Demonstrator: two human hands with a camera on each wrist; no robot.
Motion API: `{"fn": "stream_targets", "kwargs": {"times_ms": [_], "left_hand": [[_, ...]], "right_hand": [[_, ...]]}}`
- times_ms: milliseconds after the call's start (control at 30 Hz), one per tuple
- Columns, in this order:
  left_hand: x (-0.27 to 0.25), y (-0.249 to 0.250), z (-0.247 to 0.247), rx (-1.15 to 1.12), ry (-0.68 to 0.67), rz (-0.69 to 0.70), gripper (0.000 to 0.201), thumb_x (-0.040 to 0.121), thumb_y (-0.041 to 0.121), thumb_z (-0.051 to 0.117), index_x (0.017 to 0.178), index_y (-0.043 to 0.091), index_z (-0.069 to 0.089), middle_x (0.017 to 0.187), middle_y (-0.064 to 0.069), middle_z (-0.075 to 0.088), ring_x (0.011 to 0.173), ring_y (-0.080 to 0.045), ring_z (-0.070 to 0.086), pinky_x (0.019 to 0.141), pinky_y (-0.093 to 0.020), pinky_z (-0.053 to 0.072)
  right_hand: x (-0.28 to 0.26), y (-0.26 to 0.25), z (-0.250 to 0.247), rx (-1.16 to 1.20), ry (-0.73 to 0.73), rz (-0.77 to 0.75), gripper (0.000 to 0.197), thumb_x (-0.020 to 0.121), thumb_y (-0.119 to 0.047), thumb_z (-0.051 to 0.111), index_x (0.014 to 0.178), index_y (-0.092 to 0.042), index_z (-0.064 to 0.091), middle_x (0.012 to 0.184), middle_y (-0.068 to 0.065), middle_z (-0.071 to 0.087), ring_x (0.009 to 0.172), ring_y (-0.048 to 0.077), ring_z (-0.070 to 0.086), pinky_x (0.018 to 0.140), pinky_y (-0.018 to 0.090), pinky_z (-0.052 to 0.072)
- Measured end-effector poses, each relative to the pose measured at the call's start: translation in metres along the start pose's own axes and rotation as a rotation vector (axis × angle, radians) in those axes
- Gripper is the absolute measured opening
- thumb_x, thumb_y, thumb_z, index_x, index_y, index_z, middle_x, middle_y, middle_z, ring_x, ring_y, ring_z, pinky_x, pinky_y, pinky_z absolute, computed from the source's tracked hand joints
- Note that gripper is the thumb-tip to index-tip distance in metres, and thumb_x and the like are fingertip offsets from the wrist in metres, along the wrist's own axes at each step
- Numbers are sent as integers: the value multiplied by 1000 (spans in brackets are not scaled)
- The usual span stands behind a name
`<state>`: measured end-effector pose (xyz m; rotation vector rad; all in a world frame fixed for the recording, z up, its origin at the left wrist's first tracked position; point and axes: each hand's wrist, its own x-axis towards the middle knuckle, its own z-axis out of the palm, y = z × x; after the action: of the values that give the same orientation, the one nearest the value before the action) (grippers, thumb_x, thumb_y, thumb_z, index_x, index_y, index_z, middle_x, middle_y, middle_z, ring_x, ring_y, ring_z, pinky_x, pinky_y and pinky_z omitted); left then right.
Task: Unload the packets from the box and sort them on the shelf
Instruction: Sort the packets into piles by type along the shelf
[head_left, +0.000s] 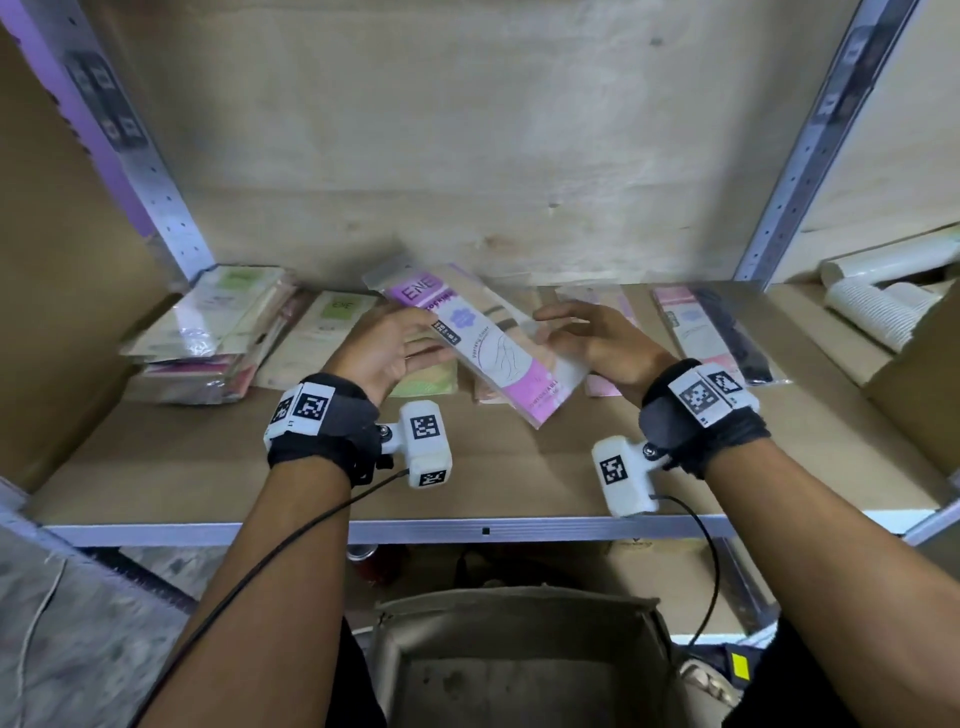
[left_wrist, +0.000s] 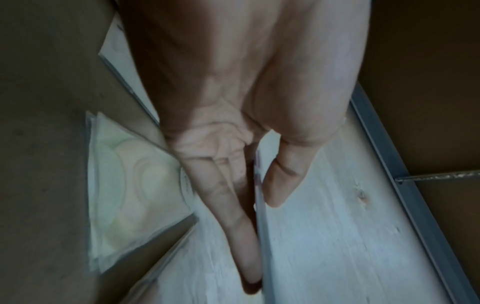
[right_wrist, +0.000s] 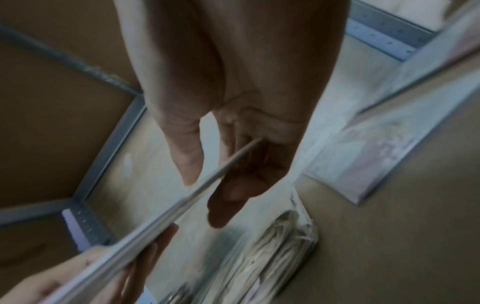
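Note:
A long purple-and-white packet (head_left: 488, 343) marked "ENE" hangs tilted above the shelf (head_left: 208, 467); a second clear packet seems to lie behind it. My left hand (head_left: 384, 343) pinches its left edge, and in the left wrist view the thumb (left_wrist: 280, 181) and fingers (left_wrist: 233, 216) press the packet's thin edge (left_wrist: 262, 236) from both sides. My right hand (head_left: 587, 338) grips the right edge, with the packet's edge (right_wrist: 166, 222) running between thumb (right_wrist: 189, 164) and fingers (right_wrist: 233, 191). The cardboard box (head_left: 519, 603) stands below me, its visible floor bare.
Green-labelled packets (head_left: 208, 332) are stacked at the shelf's left, with another green one (head_left: 332, 332) beside them. Pink packets (head_left: 691, 332) and a dark one (head_left: 737, 343) lie at the right. White paper cups (head_left: 872, 306) lie in the neighbouring bay. Metal posts (head_left: 166, 197) flank the bay.

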<state>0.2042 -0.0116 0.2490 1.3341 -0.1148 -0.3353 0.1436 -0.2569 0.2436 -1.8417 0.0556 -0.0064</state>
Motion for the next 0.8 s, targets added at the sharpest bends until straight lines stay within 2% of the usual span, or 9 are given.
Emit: {"fn": "stream_targets", "kwargs": {"times_ms": [100,133,233,333,433,533,633,700,800], "left_hand": [[4,-7,10,20,-13,-37,14,98,7,53,111,8,60,110,-18,71,93,-25,72,73,-30,63],[5,-9,11,18,-2,-38,10,98,10,55,106,11,61,109,-17,72,94,-25,71,75,-30,63],[11,-11,7,-13,88,20,12,96,17,63,106,12,65,100,-9,76,90,-20,74,71,-27,62],[20,-13,-4,-22,240,54,14,90,18,70,104,15,68,94,-1,78,85,-14,75,73,-26,60],[27,-19,-9,170,302,60,16,85,31,76,96,21,74,86,3,79,73,-8,73,61,-21,55],[31,-24,-7,331,311,122,21,86,37,75,88,16,76,64,6,71,51,-5,62,52,-18,51],[30,-27,-3,426,311,156,24,89,38,70,78,17,73,48,10,58,40,-4,47,44,-16,41],[29,-27,-1,481,331,167,27,88,43,69,74,20,73,46,11,56,41,-6,46,47,-17,39],[26,-27,5,542,368,176,39,85,56,67,71,21,74,51,8,60,43,-5,50,54,-21,39]], "right_hand": [[-3,7,-9,77,-69,75,37,89,-10,69,125,-5,61,117,22,67,97,29,65,81,36,50],[-4,9,-12,99,-77,85,37,89,-8,68,125,-4,61,116,22,68,96,29,65,80,35,50],[-6,13,-23,136,-68,71,34,89,-3,66,123,-3,63,105,15,69,92,24,63,71,25,49],[-10,19,-34,107,-98,69,35,89,-1,66,124,-6,64,108,16,69,94,21,64,73,20,48],[-13,23,-41,55,-122,69,32,86,0,69,116,-10,69,106,11,72,96,16,65,84,21,45],[-16,26,-46,17,-158,105,21,84,-4,72,104,-13,73,97,4,74,88,9,68,82,19,45],[-20,30,-50,-34,-186,123,22,85,-10,73,107,-4,72,102,7,74,86,8,69,80,18,46],[-22,32,-53,-46,-176,117,25,87,-11,71,109,0,70,106,10,72,89,12,68,80,19,47],[-24,32,-57,-53,-153,107,22,88,-11,70,108,-2,70,111,16,71,95,18,65,89,25,47]]}}
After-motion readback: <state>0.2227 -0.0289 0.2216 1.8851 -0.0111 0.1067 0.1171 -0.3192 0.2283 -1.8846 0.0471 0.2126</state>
